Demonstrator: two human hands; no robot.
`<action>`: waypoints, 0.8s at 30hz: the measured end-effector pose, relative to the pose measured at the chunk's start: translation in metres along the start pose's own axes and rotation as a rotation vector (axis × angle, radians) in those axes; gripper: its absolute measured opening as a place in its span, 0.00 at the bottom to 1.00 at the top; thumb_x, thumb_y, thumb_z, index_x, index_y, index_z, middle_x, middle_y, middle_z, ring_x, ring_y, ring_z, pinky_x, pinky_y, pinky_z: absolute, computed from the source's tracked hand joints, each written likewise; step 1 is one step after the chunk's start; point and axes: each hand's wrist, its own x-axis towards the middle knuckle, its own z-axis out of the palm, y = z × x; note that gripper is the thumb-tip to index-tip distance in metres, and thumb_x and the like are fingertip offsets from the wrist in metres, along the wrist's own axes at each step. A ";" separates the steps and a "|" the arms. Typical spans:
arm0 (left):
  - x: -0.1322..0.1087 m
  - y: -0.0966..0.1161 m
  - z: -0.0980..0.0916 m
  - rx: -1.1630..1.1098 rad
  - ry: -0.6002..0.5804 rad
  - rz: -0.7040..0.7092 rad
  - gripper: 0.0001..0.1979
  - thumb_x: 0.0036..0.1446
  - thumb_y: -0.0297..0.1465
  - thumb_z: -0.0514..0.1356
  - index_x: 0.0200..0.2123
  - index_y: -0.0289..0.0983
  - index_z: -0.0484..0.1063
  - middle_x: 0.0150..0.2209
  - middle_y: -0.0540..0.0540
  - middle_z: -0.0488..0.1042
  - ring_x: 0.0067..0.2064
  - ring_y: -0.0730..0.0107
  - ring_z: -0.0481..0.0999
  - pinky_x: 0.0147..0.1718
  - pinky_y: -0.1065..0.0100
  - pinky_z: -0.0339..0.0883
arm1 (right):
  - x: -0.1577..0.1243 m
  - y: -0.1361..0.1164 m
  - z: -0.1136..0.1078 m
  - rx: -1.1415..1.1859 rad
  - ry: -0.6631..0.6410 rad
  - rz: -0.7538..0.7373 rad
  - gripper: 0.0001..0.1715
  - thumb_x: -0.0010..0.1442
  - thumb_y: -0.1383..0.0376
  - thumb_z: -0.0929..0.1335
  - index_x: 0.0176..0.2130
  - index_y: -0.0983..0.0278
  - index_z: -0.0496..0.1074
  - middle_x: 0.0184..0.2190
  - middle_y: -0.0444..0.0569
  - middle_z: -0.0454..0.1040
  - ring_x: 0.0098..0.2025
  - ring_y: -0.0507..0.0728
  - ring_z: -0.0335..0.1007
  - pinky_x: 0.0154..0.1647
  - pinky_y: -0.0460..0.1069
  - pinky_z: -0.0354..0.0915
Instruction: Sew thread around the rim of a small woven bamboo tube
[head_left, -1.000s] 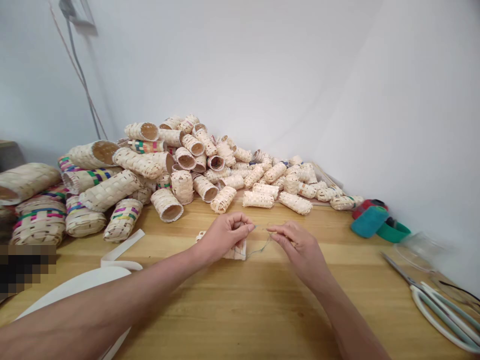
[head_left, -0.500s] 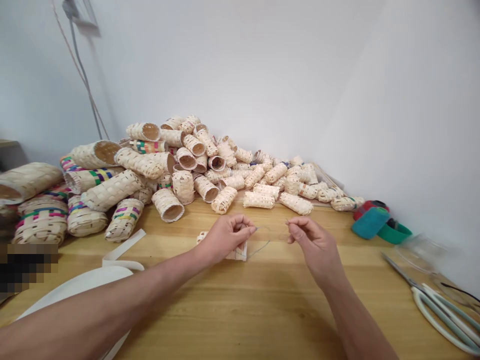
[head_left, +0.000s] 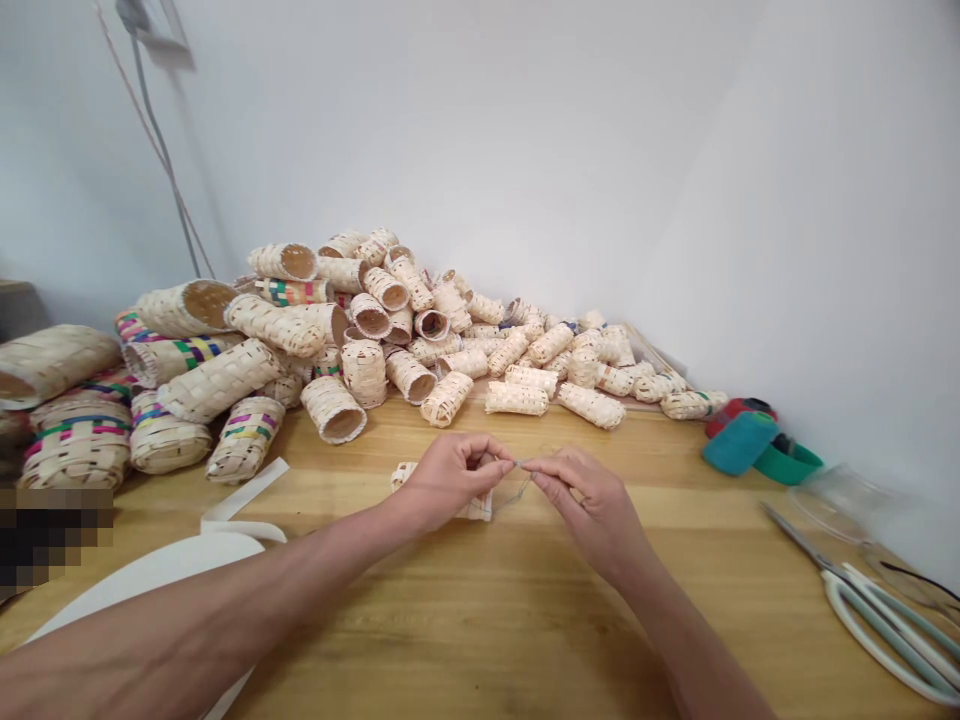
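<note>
Holding a small woven piece (head_left: 472, 497) down on the wooden table (head_left: 480, 610), your left hand (head_left: 448, 478) has its fingers curled and its thumb and first finger pinched on something tiny, maybe a needle, too small to tell. Your right hand (head_left: 589, 500) comes in just beside it, fingertips pressed together on a thin thread (head_left: 517, 491) that hangs in a little loop between your two hands. Behind them sits a big pile of little woven baskets (head_left: 420, 335), lying on their sides with nothing inside the open ones; there are too many to count. On the left lie bigger baskets with colored bands (head_left: 82, 435), about seven. On the right you have one green bowl (head_left: 787, 465) with a teal block (head_left: 739, 442) resting on its near edge, and one pair of scissors (head_left: 870, 605).
</note>
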 end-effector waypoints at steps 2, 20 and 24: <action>0.000 -0.002 0.000 0.016 -0.003 0.005 0.10 0.48 0.35 0.60 0.28 0.33 0.71 0.15 0.57 0.61 0.18 0.81 0.56 0.17 0.77 0.49 | 0.000 0.001 0.000 0.010 0.001 -0.006 0.12 0.63 0.66 0.63 0.42 0.60 0.75 0.28 0.47 0.69 0.33 0.55 0.65 0.33 0.48 0.61; 0.000 -0.004 -0.002 0.015 -0.036 0.010 0.13 0.48 0.38 0.60 0.29 0.32 0.72 0.16 0.56 0.62 0.18 0.80 0.56 0.17 0.77 0.49 | -0.001 0.000 0.001 0.016 -0.003 0.009 0.11 0.63 0.67 0.63 0.42 0.60 0.75 0.26 0.46 0.68 0.32 0.55 0.63 0.32 0.48 0.59; 0.000 -0.004 -0.002 0.025 -0.039 0.021 0.13 0.49 0.38 0.60 0.29 0.32 0.72 0.16 0.56 0.61 0.18 0.81 0.55 0.17 0.77 0.47 | -0.001 0.001 0.001 0.039 -0.002 0.001 0.11 0.63 0.67 0.63 0.42 0.60 0.74 0.26 0.46 0.67 0.31 0.54 0.63 0.32 0.48 0.59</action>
